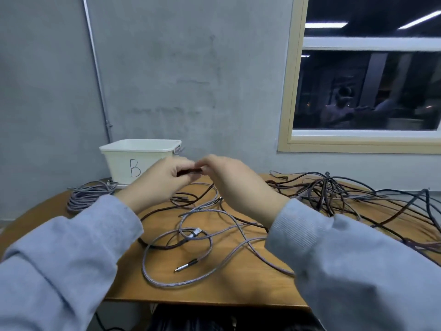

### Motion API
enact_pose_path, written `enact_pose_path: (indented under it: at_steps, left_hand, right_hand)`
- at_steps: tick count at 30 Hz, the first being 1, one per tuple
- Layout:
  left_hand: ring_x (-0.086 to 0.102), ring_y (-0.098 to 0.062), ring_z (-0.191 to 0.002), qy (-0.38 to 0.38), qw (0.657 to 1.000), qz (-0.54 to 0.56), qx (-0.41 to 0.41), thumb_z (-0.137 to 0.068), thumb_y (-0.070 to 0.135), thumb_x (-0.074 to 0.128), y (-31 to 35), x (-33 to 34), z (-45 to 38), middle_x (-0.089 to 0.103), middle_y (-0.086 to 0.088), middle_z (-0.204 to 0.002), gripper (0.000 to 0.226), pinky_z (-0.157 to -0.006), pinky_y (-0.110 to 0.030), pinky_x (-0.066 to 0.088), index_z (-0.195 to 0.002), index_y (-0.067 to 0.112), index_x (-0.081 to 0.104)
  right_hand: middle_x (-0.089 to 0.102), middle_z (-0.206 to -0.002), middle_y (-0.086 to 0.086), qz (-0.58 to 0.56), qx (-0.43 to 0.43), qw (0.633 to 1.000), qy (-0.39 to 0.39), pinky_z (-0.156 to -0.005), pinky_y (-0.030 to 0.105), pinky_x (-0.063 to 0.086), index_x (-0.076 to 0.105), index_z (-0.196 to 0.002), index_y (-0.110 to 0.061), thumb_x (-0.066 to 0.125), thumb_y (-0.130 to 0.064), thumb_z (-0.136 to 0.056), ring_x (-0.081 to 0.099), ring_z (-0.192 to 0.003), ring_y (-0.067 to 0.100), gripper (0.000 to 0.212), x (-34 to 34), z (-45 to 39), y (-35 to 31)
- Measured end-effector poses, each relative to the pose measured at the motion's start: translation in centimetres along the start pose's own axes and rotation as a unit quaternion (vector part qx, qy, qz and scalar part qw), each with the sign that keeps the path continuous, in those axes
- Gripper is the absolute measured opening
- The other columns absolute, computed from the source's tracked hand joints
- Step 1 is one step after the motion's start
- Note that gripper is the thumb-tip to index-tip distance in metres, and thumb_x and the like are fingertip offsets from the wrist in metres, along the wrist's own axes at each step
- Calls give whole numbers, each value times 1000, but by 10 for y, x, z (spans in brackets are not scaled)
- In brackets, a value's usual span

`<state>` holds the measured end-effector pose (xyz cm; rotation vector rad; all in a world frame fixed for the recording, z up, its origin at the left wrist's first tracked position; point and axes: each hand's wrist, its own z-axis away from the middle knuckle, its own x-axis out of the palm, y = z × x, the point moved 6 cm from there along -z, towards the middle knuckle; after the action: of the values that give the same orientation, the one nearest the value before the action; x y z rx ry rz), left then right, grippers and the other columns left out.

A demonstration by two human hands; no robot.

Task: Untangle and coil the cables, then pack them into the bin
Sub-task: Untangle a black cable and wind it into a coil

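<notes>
Above the table (214, 290) | both hands pinch dark cable (189, 172) | bin (133, 161) behind left hand (158, 180) | tangle (334, 194) beside right hand (235, 185)

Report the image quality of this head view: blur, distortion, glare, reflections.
Head view: wide-angle distortion bows the table edge and wall pipe; both hands, left and right, are slightly motion-blurred around the dark cable they pinch; the window is dark and mirrors ceiling lights and a person; lighting is soft, with faint shadows under the grey cables.
</notes>
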<state>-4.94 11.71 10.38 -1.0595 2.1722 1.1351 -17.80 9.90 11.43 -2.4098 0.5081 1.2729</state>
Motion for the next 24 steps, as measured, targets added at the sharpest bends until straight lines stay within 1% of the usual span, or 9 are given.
enact_pose_path:
  at_steps: [3,5,6,9,14,18,21,23,24]
  left_hand:
    - [45,-3,-56,89,995,-17,-39,-88,-3,60,-13,-25,-1,53,8,-62,44,-55,-12,35,-88,41,64]
    - [39,-6,-52,150,986,6,-69,-89,0,59,-21,-41,1,47,2,-62,41,-48,-15,30,-84,40,63]
    - [38,-6,-50,182,980,28,-79,-90,2,60,-24,-48,2,49,4,-61,37,-46,-16,30,-82,39,63]
    - [45,1,-49,259,960,57,-87,-89,4,61,-24,-65,6,59,21,-57,33,-46,-10,32,-79,35,63]
    - [50,5,-53,281,956,41,-78,-88,4,62,-11,-67,4,60,16,-69,34,-50,-7,34,-78,37,62]
    - [53,10,-60,320,941,79,-79,-88,6,64,-7,-79,2,61,12,-74,30,-58,-6,38,-78,34,62]
    - [46,4,-47,336,926,138,-100,-90,16,65,-11,-82,3,58,15,-63,17,-50,-15,37,-80,30,63]
    - [34,-2,-37,308,929,162,-128,-94,25,60,-11,-73,0,49,15,-46,14,-39,-18,28,-80,26,63]
    - [28,-4,-35,290,927,186,-147,-96,28,56,-11,-65,-3,42,13,-42,19,-37,-17,23,-79,22,63]
  right_hand:
    - [64,-104,7,65,-31,996,42,-76,43,49,50,-126,-21,34,-27,-103,59,-93,29,29,-5,3,6]
    - [64,-103,7,88,-15,995,41,-75,44,51,50,-126,-20,36,-26,-102,60,-92,29,28,-10,6,26]
    - [65,-102,8,100,0,994,40,-76,45,51,49,-126,-20,37,-24,-101,61,-92,29,28,-12,9,38]
    - [65,-100,8,139,48,989,29,-72,40,52,47,-129,-21,42,-16,-100,62,-89,28,30,-16,19,68]
    - [63,-100,7,176,104,979,1,-68,33,52,42,-131,-20,46,-5,-95,60,-84,24,39,-15,33,96]
    - [62,-90,5,203,176,963,3,-66,35,54,45,-126,-19,43,-6,-96,60,-75,22,33,-23,47,134]
    - [63,-89,6,211,248,945,-11,-65,35,54,49,-121,-19,40,-9,-97,59,-74,21,27,-29,66,167]
    - [65,-94,7,211,265,940,-29,-65,33,52,50,-121,-18,39,-9,-97,59,-77,22,27,-29,73,177]
    - [65,-97,7,202,268,941,-35,-65,32,51,50,-121,-18,38,-9,-98,60,-79,22,28,-28,74,177]
